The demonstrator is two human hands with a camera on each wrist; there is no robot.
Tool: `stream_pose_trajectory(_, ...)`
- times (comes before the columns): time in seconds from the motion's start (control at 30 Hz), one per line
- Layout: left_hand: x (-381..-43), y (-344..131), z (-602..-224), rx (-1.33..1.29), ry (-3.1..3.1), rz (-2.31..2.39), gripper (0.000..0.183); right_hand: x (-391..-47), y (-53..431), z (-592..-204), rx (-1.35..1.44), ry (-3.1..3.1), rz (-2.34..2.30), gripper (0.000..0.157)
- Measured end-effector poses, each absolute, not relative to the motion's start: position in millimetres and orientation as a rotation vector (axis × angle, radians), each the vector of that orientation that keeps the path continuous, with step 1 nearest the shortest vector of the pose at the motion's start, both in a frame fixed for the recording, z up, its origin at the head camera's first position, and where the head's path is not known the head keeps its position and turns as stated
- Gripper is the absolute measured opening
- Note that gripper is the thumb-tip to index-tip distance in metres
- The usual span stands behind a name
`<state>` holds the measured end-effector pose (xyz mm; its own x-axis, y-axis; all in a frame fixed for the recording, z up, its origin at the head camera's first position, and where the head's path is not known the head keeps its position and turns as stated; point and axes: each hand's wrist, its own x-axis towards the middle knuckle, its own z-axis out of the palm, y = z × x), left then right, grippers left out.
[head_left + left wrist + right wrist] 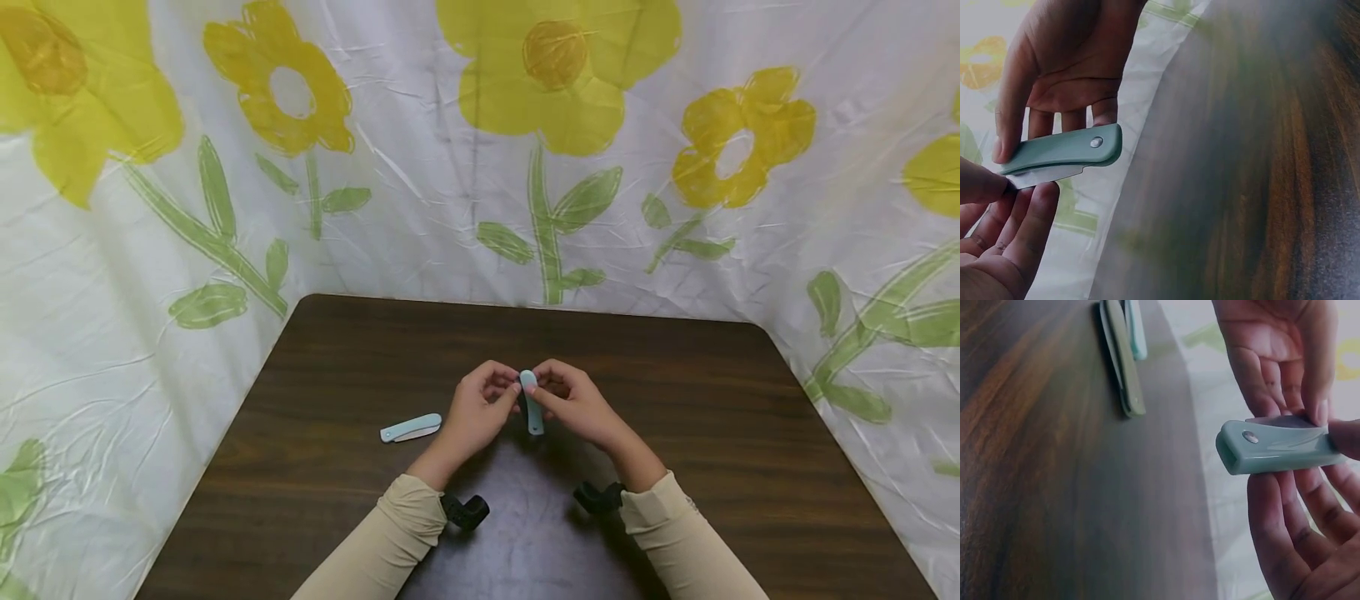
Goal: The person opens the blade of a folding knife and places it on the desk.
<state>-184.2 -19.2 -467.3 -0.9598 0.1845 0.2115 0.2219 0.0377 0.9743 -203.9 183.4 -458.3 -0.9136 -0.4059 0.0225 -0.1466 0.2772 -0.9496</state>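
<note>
Both hands are together above the table around a pale blue-green folding knife (533, 408). Its blade lies mostly folded along the handle, with the metal edge showing in the left wrist view. My right hand (583, 408) grips the handle, thumb laid on its side. With thumb and fingertips, my left hand (476, 408) pinches the blade near its tip. A second pale blue folding knife (410, 427) lies on the table left of my left hand, a light blade strip along its handle. In the right wrist view, long slim shapes (1124, 369) lie on the table; whether they are one thing or two, I cannot tell.
A dark brown wood-grain table (337, 350) spreads beneath the hands. Behind and beside it hangs a white curtain (405, 208) printed with yellow flowers. Black devices (465, 512) are strapped at both wrists, below tan sleeves (390, 542).
</note>
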Motion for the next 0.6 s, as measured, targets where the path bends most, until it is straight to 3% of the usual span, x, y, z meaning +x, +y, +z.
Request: stream_pose_trajectory(0.6, -185.4, -26.5, -454.5, -0.353, -2.266, -2.165, 0.012, -201.7, 179.3, -453.7, -0.476, 2.319, -1.833, 0.022)
